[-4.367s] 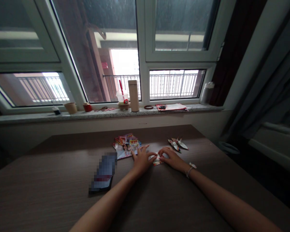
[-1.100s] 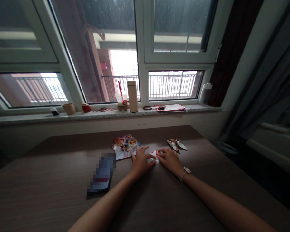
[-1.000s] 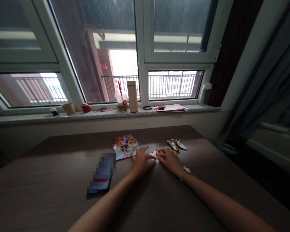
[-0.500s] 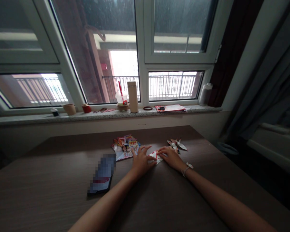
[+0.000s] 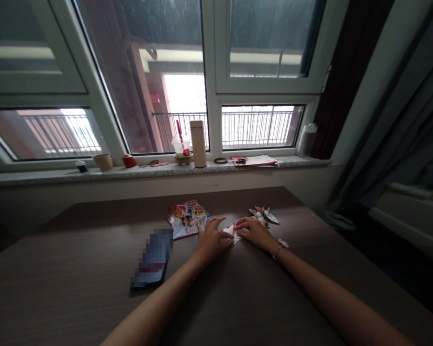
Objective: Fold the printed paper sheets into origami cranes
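Folded paper (image 5: 230,230) lies between left hand (image 5: 210,241) and right hand (image 5: 257,233), touching both, grip unclear.

– What sort of place is this?
– It seems to be a room in a home or a dormitory; I cannot tell which.
– Which things show it?
– A grey curtain (image 5: 393,120) at the right; a stone sill (image 5: 130,172) with a drink cup (image 5: 178,143) and a beige flask (image 5: 198,145); behind the window (image 5: 210,72), a railing (image 5: 258,127).

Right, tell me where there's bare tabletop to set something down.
Bare table: left of the phone, and between the forearms. Crowded: around left hand, right hand and small paper, with leaflets and folded pieces close by.
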A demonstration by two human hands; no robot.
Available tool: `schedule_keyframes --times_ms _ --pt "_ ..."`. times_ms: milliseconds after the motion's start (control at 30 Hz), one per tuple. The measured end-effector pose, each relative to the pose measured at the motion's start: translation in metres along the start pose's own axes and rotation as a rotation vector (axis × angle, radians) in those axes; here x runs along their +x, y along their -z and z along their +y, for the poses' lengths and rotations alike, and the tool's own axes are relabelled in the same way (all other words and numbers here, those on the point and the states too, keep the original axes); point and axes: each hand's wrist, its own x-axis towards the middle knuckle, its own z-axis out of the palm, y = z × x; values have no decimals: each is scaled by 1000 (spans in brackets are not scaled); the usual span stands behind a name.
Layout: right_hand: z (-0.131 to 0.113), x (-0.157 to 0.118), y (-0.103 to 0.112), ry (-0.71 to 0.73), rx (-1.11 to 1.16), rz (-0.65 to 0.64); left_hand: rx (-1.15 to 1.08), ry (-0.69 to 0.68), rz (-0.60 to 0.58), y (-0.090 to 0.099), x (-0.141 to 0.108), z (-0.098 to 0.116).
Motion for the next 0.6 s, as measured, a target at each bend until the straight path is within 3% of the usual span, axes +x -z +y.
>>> schedule_keyframes --times_ms 300,600 --pt "5 -2 7 29 -5 -107 10 -11 12 -2 0 -2" --pt "8 -8 -2 48 21 -5 -7 4 6 -2 -1 -3"
